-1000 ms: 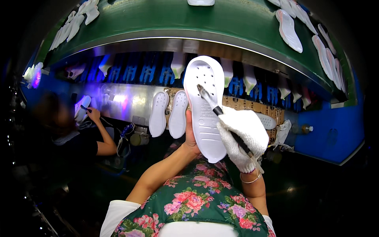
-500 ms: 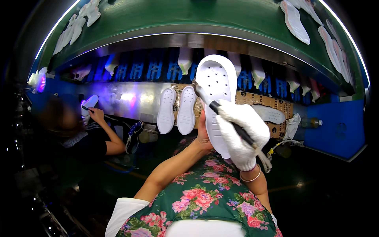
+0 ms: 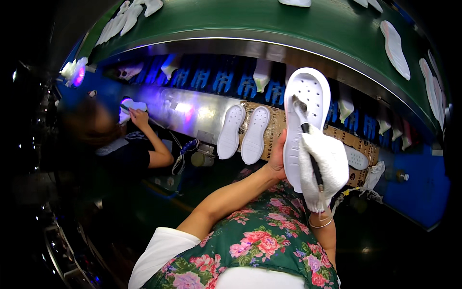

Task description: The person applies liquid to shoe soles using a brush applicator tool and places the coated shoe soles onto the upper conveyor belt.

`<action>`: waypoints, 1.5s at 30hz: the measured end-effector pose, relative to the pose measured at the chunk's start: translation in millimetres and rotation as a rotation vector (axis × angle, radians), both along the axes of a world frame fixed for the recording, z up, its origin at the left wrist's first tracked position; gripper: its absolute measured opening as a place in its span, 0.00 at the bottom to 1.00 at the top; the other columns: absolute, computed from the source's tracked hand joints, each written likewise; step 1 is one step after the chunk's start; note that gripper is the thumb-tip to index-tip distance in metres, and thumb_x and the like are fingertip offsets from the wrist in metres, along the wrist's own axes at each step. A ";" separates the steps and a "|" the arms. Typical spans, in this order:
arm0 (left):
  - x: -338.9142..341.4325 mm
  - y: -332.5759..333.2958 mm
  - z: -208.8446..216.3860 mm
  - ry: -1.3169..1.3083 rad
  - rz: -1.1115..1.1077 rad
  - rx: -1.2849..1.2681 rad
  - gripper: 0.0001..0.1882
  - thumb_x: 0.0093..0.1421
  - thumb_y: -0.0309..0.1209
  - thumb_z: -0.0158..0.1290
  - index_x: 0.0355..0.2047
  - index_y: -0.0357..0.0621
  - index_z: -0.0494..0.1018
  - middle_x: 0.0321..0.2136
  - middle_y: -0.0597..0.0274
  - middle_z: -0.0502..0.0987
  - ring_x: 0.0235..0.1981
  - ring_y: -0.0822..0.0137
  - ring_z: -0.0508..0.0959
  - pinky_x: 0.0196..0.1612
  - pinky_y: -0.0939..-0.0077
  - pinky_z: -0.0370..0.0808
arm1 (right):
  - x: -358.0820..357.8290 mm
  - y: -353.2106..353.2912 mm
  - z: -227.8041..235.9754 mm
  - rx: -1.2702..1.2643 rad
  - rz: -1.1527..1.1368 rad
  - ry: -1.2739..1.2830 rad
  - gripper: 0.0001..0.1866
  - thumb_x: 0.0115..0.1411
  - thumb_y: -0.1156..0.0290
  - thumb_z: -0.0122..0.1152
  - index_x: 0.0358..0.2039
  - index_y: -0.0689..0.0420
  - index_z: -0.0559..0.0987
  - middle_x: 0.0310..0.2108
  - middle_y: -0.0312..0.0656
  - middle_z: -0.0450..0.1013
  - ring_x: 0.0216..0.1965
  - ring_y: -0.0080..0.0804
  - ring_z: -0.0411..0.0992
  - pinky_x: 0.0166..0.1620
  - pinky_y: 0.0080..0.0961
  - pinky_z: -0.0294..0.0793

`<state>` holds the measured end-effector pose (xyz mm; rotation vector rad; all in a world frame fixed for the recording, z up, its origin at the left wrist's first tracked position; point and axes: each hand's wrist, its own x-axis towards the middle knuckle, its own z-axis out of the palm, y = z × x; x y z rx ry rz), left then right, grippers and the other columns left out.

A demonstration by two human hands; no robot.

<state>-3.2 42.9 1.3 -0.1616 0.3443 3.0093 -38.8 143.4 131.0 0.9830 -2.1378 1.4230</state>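
"Purple light at the far left: what gives it off?"

"One white lamp [image 3: 74, 72], upper left of the frame. Right of it and higher, pale sole-shaped pieces [image 3: 127, 21] lie at the edge of a green work surface [image 3: 192, 21]. Below those, centre left, a co-worker's hand [image 3: 139, 118] works at a small white piece [image 3: 134, 104] with a thin dark tool."

"Moving toward the middle?"

"Two white perforated shoe soles [image 3: 231, 132] side by side, holed ends up, partly over printed cardboard [image 3: 276, 123]."

"And the wearer's left hand?"

"Bare left hand [image 3: 277, 154], right of centre, closed on the left edge of a white clog sole [image 3: 294, 139]; part of the grip is hidden behind it. That sole is held up right of centre, its holed end toward the top."

"The right?"

"Gloved right hand [image 3: 327, 161] in white knit, in front of the sole's lower right part, fingers drawn narrow around a dark-handled paintbrush [image 3: 305, 127]. Its bristles lie over the holed end; I cannot tell if they touch."

"Past the glove?"

"One more perforated insole [image 3: 356, 158], then a crumpled white cloth [image 3: 374, 176], and near the right edge a small bottle [image 3: 400, 176] by a blue panel [image 3: 423, 192]."
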 end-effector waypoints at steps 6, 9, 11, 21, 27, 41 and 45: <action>-7.9 -11.3 0.3 -0.034 -0.009 -0.091 0.57 0.56 0.79 0.33 0.71 0.47 0.49 0.63 0.37 0.63 0.64 0.45 0.67 0.67 0.48 0.64 | -3.4 0.2 -15.7 -0.163 0.009 -0.121 0.08 0.52 0.86 0.66 0.34 0.64 0.82 0.36 0.52 0.80 0.39 0.40 0.79 0.46 0.32 0.77; -16.1 -13.9 14.4 0.019 0.004 -0.156 0.57 0.55 0.79 0.32 0.70 0.46 0.51 0.61 0.39 0.66 0.61 0.47 0.70 0.63 0.49 0.70 | -3.9 -0.6 -13.6 -0.098 0.010 -0.021 0.08 0.52 0.85 0.67 0.34 0.63 0.83 0.36 0.51 0.81 0.39 0.40 0.79 0.45 0.32 0.77; -19.9 -18.3 18.8 0.018 -0.006 -0.095 0.56 0.56 0.79 0.33 0.69 0.46 0.54 0.59 0.42 0.69 0.56 0.47 0.75 0.57 0.49 0.76 | -2.4 -1.0 -12.7 0.049 0.135 0.067 0.12 0.48 0.81 0.71 0.35 0.59 0.85 0.38 0.46 0.82 0.37 0.38 0.79 0.42 0.30 0.77; -28.1 -26.5 18.1 0.149 -0.091 0.214 0.53 0.57 0.77 0.35 0.68 0.47 0.56 0.58 0.45 0.69 0.50 0.37 0.78 0.51 0.37 0.77 | 6.1 10.1 -27.4 0.041 0.223 0.061 0.15 0.46 0.80 0.71 0.37 0.58 0.85 0.38 0.46 0.81 0.37 0.40 0.80 0.40 0.31 0.77; -38.2 -36.6 22.0 0.175 -0.037 0.173 0.56 0.53 0.78 0.41 0.64 0.43 0.60 0.57 0.44 0.70 0.50 0.35 0.77 0.44 0.32 0.79 | -9.6 21.9 -29.7 -0.035 0.196 0.026 0.17 0.45 0.82 0.70 0.39 0.57 0.84 0.34 0.45 0.81 0.31 0.40 0.79 0.37 0.32 0.78; -44.4 -57.7 20.2 0.219 -0.176 -0.012 0.56 0.50 0.74 0.52 0.69 0.53 0.54 0.61 0.41 0.63 0.49 0.39 0.74 0.43 0.36 0.77 | 14.7 35.4 -47.4 -0.003 0.472 -0.155 0.16 0.46 0.81 0.71 0.37 0.54 0.84 0.35 0.42 0.81 0.34 0.39 0.79 0.37 0.31 0.77; -49.4 -65.9 18.7 0.307 -0.302 -0.103 0.57 0.50 0.73 0.52 0.70 0.49 0.53 0.63 0.34 0.60 0.47 0.37 0.75 0.42 0.42 0.78 | 5.3 42.7 -43.1 -0.059 0.328 -0.386 0.13 0.49 0.79 0.71 0.38 0.56 0.84 0.35 0.43 0.81 0.34 0.38 0.79 0.39 0.30 0.77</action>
